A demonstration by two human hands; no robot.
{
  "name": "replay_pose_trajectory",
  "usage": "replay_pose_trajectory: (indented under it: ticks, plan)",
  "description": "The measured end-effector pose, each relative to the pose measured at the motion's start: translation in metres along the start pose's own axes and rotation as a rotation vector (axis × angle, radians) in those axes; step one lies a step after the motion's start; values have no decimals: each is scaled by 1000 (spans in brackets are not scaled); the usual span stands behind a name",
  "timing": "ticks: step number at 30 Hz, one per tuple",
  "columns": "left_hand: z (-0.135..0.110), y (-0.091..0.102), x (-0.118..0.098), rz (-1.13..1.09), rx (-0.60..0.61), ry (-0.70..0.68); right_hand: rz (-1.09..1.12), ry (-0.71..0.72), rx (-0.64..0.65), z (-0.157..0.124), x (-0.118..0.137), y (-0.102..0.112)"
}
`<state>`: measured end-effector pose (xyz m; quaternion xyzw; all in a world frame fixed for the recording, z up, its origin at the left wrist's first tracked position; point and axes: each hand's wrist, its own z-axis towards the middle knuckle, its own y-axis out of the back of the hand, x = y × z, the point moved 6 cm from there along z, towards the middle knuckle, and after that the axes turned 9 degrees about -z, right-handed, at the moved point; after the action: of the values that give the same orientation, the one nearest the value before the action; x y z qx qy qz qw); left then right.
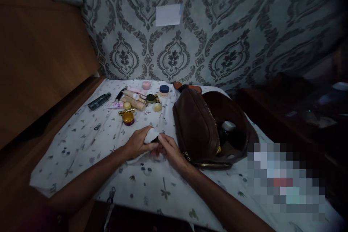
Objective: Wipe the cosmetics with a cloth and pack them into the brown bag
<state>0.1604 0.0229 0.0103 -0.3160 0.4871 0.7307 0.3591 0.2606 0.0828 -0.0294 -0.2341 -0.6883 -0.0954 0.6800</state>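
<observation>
So, left hand [138, 144]: closed around a small white object [151, 135], with the fingers wrapped over its near side.
Right hand [170, 152]: the thumb tip presses on the white object's right edge. The other fingers curl below it on a dark part too dim to make out.
White object: held between both hands just above the printed cloth [89, 141], in front of the cosmetics and just left of the brown bag [194, 127].
Brown bag: lies open on the cloth, mouth towards the right, with gold zip teeth along its rim. Inside stands a dark bottle with a white cap [228, 127].
Gold-lidded jar [128, 117]: on the cloth, the nearest of the cosmetics to the left hand.
Further back: a dark green tube [99, 101] lies at the far left, then a pink tube [116, 105] and beige tubes [133, 100]. A pink jar [146, 85] and a blue-lidded jar [164, 89] sit close to the wall.
Writing: the pink tube carries some print, too small and dim to read.
Wall: grey damask wallpaper [231, 36] with a blank-looking white paper slip [168, 15] stuck on it.
Left side: a wooden board [40, 61] rises beside the cloth.
</observation>
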Motion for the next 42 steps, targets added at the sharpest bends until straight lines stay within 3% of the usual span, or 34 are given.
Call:
replay_pose_trajectory:
  ticks: [5, 9, 18, 27, 30, 33, 38, 42]
  plan:
    - [0, 0, -1, 35, 30, 26, 198, -36, -69, 1, -1, 4]
    - [-2, -1, 1, 73, 76, 48, 220, -52, -53, 2, -2, 4]
    - [-3, 1, -3, 215, -41, -140, 231, -26, -13, 4, -2, 2]
    - [-2, 5, 7, 228, -83, 22, 324, -50, -52, 3, -7, 2]
    - [-2, 6, 3, 158, -110, -14, 404, -70, -114, 5, -11, 5]
    - [-3, 1, -1, 238, -62, -74, 443, -74, -191, 6, -12, 8]
    - [-3, -11, 5, 561, 95, 29, 433, -56, -258, 5, -10, 10]
    - [-2, -11, 4, 533, 102, 9, 399, -38, -199, 3, -8, 5]
